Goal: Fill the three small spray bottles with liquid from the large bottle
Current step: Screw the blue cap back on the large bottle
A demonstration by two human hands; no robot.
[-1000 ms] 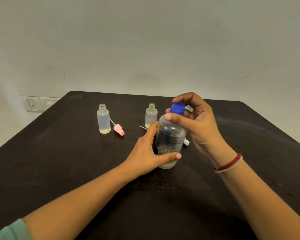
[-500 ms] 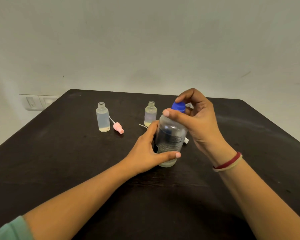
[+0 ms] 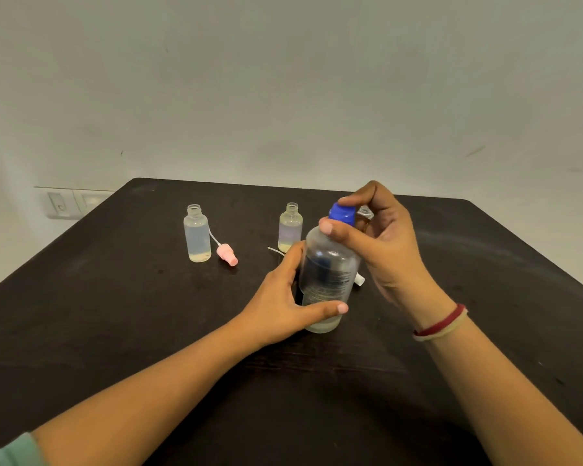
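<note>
Your left hand (image 3: 283,307) grips the large bottle (image 3: 329,274), unmoved on the table (image 3: 115,331). Your right hand (image 3: 384,240) pinches its blue cap (image 3: 342,214), fingers turned slightly further round. The cap remains on, so I judge no pouring yet.

Large bottle (image 3: 329,274): clear, upright on dark table (image 3: 115,331), gripped low by left hand (image 3: 280,307). Blue cap (image 3: 342,215): on its neck, pinched by right hand (image 3: 384,243).

From the large bottle:
- 10 o'clock: first small bottle (image 3: 197,235), open, with pink spray head (image 3: 227,255) lying just beside, at its 4 o'clock.
- 11 o'clock: second small bottle (image 3: 290,227), open.
- 1 o'clock: third small bottle (image 3: 365,212), mostly hidden behind the right hand.
</note>
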